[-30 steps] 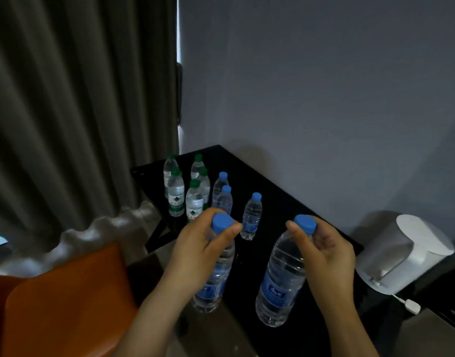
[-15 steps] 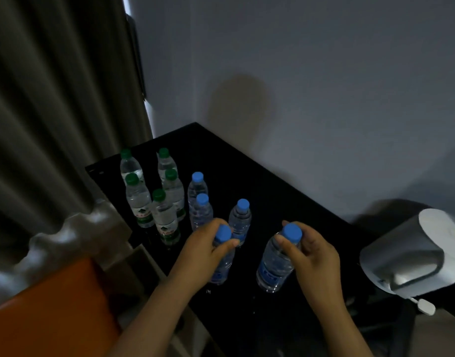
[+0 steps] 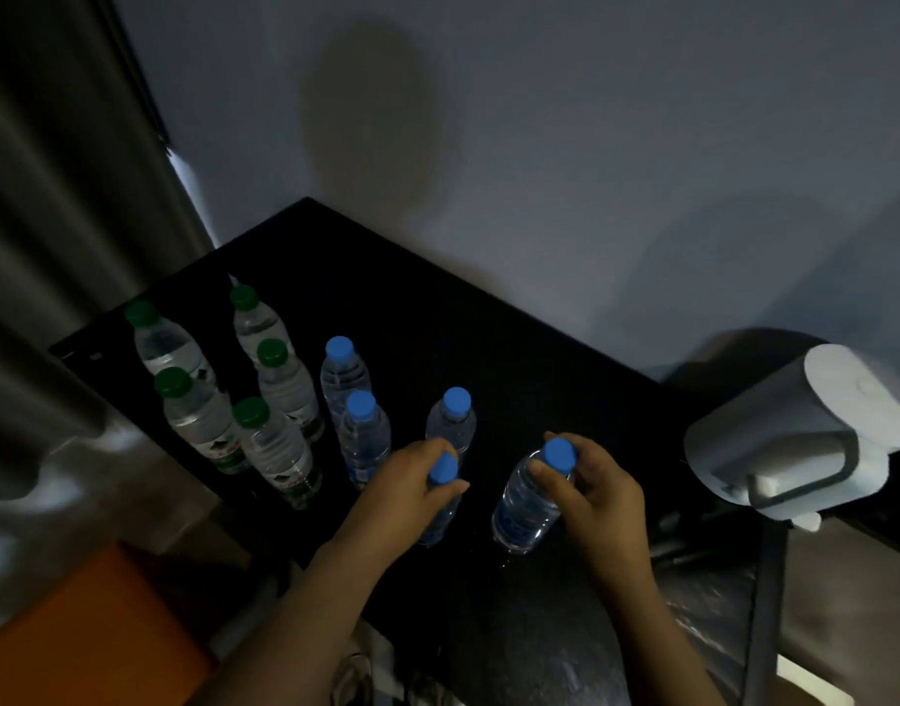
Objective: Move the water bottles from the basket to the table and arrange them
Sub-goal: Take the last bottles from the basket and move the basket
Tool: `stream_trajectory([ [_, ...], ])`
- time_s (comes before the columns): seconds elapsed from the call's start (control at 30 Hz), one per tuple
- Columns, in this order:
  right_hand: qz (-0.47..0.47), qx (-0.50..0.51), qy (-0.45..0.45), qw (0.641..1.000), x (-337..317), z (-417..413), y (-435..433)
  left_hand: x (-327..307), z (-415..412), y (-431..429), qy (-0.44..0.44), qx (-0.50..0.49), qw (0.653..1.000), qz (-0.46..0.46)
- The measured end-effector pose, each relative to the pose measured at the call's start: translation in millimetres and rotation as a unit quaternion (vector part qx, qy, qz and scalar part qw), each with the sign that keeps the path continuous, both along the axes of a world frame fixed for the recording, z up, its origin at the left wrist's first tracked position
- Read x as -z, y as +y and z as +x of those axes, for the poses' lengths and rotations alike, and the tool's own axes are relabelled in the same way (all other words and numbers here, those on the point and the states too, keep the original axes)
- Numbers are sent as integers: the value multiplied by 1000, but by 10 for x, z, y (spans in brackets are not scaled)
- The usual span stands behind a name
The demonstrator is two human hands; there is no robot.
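Status: both hands are loaded, one bottle each.

- Left hand (image 3: 412, 481): fingers and thumb curled round the neck of the left bottle (image 3: 440, 522), just under the blue cap. No hold on the body.
- Right hand (image 3: 595, 496): same neck-level pinch on the right bottle (image 3: 521, 512).
- Both bottles are low over the black table (image 3: 488, 323), near its front. Can't tell whether the bases are touching down; the top is too dark.
- Already standing: five green-capped bottles (image 3: 272, 351) grouped at far left, three blue-capped bottles (image 3: 339, 349) beside them. Basket is not in view.

Risks, as judged from here:

1. Knock-over. The left hand's knuckles sit just beside the nearest standing bottle (image 3: 453, 425). A forward push to line up the left bottle would likely clip it, and it could take its neighbours down too.
2. Swing. With a neck-only hold the body can pendulum, so the base could land off-square. The right bottle looks tilted, though that may be lens distortion. If it's let go before the base is flat, it tips.
3. Edge. The left bottle is the one nearer the table's front edge. The margin is hard to read, and a topple that way goes to the floor.
4. Right side. The white appliance (image 3: 794, 440) is well apart from the right bottle, so risk there is low unless the hand pulls away wide.

Fix: seat the bases fully, then release straight up.
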State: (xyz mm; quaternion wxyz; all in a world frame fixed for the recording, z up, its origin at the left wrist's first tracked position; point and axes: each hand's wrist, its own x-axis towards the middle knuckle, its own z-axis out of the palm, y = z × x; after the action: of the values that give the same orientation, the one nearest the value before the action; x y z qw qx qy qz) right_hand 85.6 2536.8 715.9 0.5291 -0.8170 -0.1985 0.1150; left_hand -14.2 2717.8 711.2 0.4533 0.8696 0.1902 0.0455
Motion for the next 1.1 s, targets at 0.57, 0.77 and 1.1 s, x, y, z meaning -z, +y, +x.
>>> stream_trajectory([
  [0.57, -63, -8, -8, 998, 352, 58, 276, 205, 83, 198, 1, 7, 1000, 8],
  [0.77, -99, -15, -19, 995, 365, 72, 284, 229, 97, 200, -8, 9, 1000, 20],
  [1.1, -294, 0, -40, 955, 326, 47, 216, 190, 95, 187, 2, 30, 999, 44],
])
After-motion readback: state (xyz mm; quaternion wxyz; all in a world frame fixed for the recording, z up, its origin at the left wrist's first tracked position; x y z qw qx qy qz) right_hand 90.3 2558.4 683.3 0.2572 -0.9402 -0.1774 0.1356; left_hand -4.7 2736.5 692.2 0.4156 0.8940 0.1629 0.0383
